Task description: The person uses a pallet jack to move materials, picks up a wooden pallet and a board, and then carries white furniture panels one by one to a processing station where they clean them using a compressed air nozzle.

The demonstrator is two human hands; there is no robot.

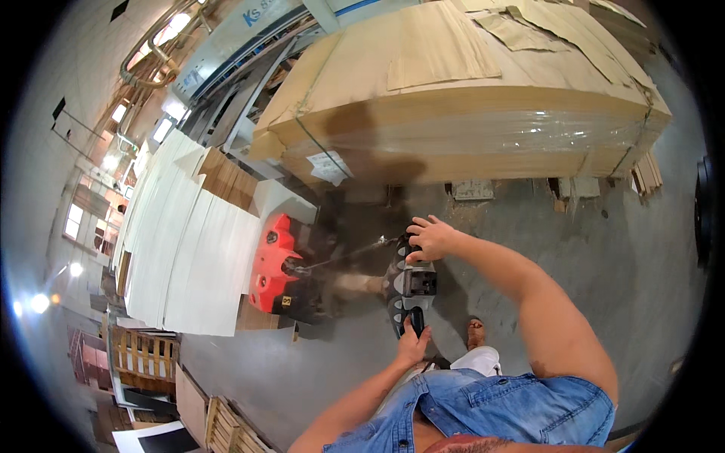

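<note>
A black-and-grey control handle [420, 284] of a red pallet truck [273, 260] stands in front of me. My left hand [413, 345] is closed around its nearer grip. At the farther grip, my right hand [432, 239] holds on with the thumb on one side and fingers curved over the other, a few partly lifted. A shaft runs left from the handle to the truck's red body. Beyond that body, a tall stack of white boards [192, 257] sits close against it; any forks below are hidden.
A long wrapped, strapped stack of brown boards [468, 128] lies ahead on supports [473, 190]. Behind at left is a large machine [226, 45]. Wooden pallets [147, 355] and loose panels [162, 438] are at lower left. My foot [476, 332] is on the grey floor [559, 249].
</note>
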